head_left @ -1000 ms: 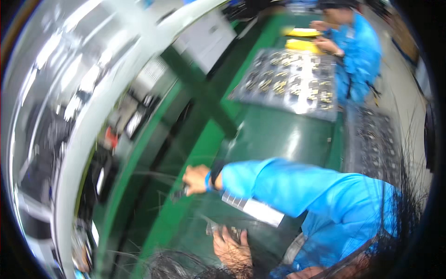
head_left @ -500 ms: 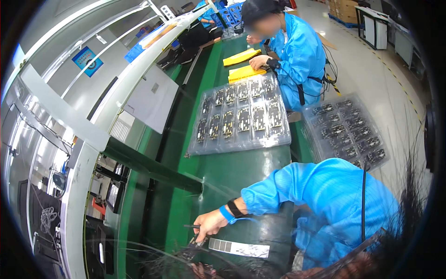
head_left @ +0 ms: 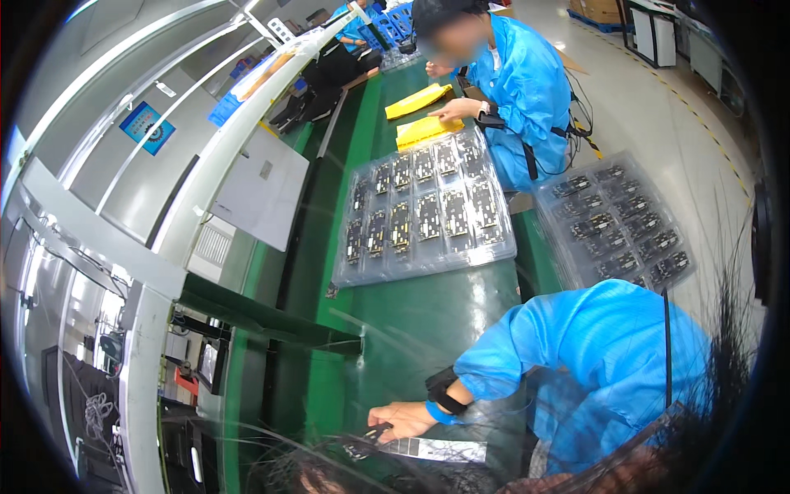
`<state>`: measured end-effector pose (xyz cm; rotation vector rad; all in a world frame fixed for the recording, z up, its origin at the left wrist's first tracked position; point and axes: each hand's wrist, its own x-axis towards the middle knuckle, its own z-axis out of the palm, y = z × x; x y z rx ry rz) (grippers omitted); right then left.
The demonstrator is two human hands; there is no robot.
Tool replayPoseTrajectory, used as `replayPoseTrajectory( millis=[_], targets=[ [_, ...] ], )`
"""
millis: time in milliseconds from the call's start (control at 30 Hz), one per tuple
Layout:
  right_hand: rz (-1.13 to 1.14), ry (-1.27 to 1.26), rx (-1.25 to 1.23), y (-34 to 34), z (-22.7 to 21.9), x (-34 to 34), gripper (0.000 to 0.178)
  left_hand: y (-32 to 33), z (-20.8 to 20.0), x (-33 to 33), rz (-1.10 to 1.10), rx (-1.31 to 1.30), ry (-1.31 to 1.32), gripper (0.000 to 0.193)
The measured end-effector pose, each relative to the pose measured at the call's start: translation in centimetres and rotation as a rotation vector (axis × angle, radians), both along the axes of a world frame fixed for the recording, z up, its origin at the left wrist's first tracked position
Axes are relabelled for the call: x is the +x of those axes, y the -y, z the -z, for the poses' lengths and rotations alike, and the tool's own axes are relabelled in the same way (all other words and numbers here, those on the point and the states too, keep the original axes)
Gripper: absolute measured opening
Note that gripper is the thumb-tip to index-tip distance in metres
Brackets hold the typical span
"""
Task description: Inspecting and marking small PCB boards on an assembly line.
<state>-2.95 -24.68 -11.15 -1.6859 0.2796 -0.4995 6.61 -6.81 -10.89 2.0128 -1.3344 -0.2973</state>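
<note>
Near the lower edge, my right hand (head_left: 403, 421) is closed, its thumb and fingers pinching a slim black tool (head_left: 379, 431) whose exact kind I cannot make out. Just below the fingertips is a small dark circuit board (head_left: 359, 448) with light spots, partly behind loose hair. My left hand (head_left: 319, 479) shows only as a blurred patch at the bottom, beside the board; hair hides its fingers. A white strip (head_left: 448, 450) with grey squares lies on the green bench mat (head_left: 428, 329), right by my right hand.
Farther along the bench sits a clear plastic tray (head_left: 411, 276) of circuit boards. Another board-filled tray (head_left: 568, 247) stands to its right. Beyond, a co-worker in blue (head_left: 527, 82) handles yellow packets (head_left: 424, 132). A metal frame post (head_left: 156, 321) rises at left.
My right hand has shifted slightly right and down, turning lower over the circuit board. The black tool stuck out leftward before; now it sits down by the board. The view has tilted slightly.
</note>
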Motion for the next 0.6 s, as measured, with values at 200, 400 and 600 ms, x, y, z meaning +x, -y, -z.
replayPoseTrajectory(
  millis=[200,400,600],
  targets=[
    [-0.246,0.227,-0.194,-1.4,0.3,-0.1,0.041,2.0,-2.7,4.4,-0.015,-0.154,0.001,0.052],
    [-0.106,0.037,-0.745,-1.2,-2.0,-7.0,0.048,0.6,-7.6,6.8,-0.010,-0.298,0.000,0.049],
    [-0.049,0.059,-0.870,0.2,0.9,-7.1,0.036,-0.5,-5.3,5.2,-0.032,-0.385,-0.170,0.047]
  ],
)
